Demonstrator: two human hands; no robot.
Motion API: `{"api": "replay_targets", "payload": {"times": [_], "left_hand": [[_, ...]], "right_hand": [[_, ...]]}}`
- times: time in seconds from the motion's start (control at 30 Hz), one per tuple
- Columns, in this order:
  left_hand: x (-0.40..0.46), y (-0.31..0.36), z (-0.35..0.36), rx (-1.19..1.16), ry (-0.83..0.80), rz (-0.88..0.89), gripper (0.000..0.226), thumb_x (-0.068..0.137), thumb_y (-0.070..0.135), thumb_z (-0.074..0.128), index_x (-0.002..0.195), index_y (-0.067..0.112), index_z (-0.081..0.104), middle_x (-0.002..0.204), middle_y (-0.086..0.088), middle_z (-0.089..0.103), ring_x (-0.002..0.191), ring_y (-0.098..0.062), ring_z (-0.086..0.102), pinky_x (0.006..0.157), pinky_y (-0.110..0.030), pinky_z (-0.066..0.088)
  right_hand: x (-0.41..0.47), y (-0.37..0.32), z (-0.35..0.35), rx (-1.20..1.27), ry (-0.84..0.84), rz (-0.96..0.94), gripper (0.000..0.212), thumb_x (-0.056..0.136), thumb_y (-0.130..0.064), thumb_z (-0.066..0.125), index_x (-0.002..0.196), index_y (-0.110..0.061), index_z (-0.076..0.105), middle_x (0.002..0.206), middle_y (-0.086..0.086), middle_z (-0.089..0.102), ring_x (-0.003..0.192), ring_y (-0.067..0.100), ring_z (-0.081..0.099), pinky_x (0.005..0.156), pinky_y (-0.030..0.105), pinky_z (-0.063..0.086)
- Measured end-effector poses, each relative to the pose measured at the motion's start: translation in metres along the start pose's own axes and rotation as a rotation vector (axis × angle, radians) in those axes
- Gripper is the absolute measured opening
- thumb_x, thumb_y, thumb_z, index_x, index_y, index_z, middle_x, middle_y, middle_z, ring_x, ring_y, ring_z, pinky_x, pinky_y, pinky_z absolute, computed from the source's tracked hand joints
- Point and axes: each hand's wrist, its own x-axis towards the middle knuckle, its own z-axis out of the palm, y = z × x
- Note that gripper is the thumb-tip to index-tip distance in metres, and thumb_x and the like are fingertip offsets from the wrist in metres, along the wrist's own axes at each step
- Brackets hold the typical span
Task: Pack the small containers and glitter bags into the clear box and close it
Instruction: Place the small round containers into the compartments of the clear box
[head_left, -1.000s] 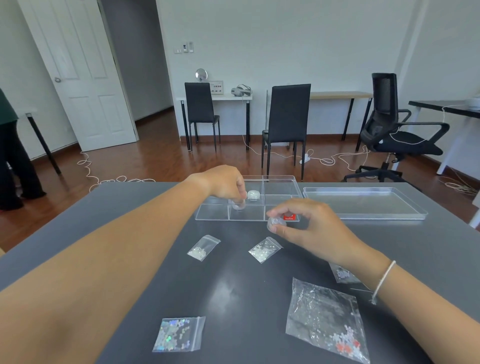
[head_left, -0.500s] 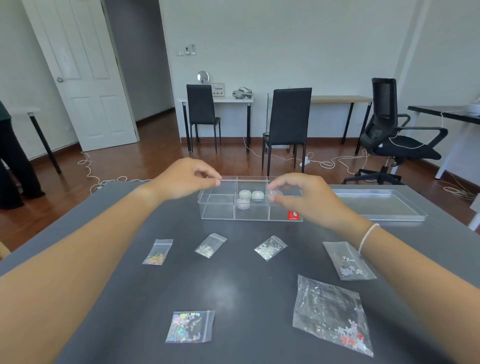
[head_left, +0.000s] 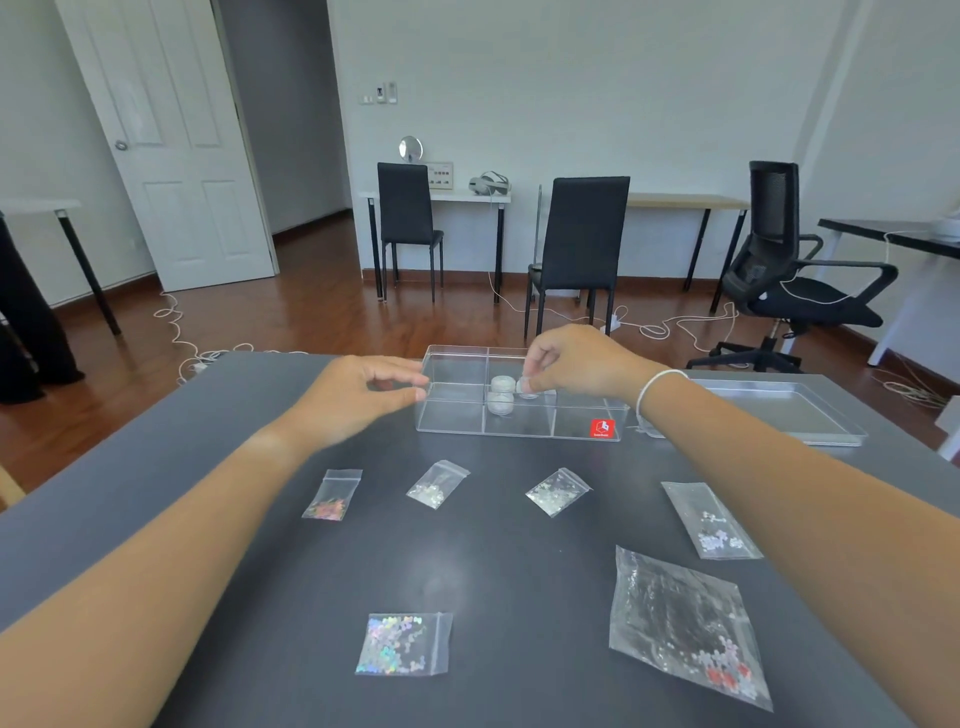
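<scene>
Right hand (head_left: 582, 364) is now pinching a third small container (head_left: 527, 387) down beside two containers (head_left: 501, 395) already in the clear box (head_left: 519, 423), while the left hand (head_left: 363, 395), loosely open and empty, is drawing back; six glitter bags (head_left: 402, 644) are waiting on the worktop (head_left: 493, 571).

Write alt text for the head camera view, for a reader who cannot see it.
A person's right hand lowers a small round container into a clear compartment box on a dark table, beside two containers already inside, while the left hand touches the box's left edge. Six glitter bags lie on the table nearer the person, and the box's lid rests to the right.
</scene>
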Motion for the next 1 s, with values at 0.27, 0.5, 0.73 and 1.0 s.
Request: {"api": "replay_targets", "payload": {"times": [0.27,0.5,0.73,1.0], "left_hand": [[0.0,-0.003,0.005,-0.03,0.079,0.022,0.017,0.078,0.018,0.07,0.084,0.033,0.071,0.104,0.014,0.064,0.09,0.014,0.055,0.074,0.007,0.033],[-0.001,-0.005,0.008,-0.056,0.106,0.023,0.016,0.078,0.019,0.07,0.083,0.034,0.071,0.097,0.015,0.067,0.081,0.013,0.058,0.073,0.005,0.036],[-0.002,-0.005,0.008,-0.058,0.112,0.016,0.015,0.078,0.019,0.07,0.087,0.031,0.072,0.099,0.013,0.066,0.085,0.002,0.059,0.073,0.003,0.038],[-0.003,-0.005,0.009,-0.058,0.113,0.025,0.016,0.078,0.018,0.07,0.087,0.032,0.071,0.1,0.012,0.066,0.074,0.015,0.056,0.071,0.003,0.038]], "right_hand": [[0.009,-0.001,0.002,-0.064,-0.151,0.049,0.011,0.072,-0.009,0.068,0.066,-0.018,0.066,0.083,-0.007,0.067,0.084,0.012,0.059,0.07,0.024,0.048],[0.013,0.002,0.004,-0.055,-0.189,0.075,0.014,0.07,-0.01,0.069,0.062,-0.021,0.065,0.095,0.002,0.071,0.089,0.018,0.061,0.084,0.033,0.05],[0.013,0.001,0.005,-0.064,-0.191,0.085,0.009,0.073,-0.01,0.066,0.075,-0.015,0.074,0.101,0.002,0.071,0.095,0.02,0.062,0.082,0.031,0.049],[0.01,0.0,0.005,-0.057,-0.157,0.072,0.011,0.077,-0.01,0.064,0.077,-0.014,0.074,0.102,0.002,0.071,0.094,0.018,0.062,0.081,0.03,0.049]]}}
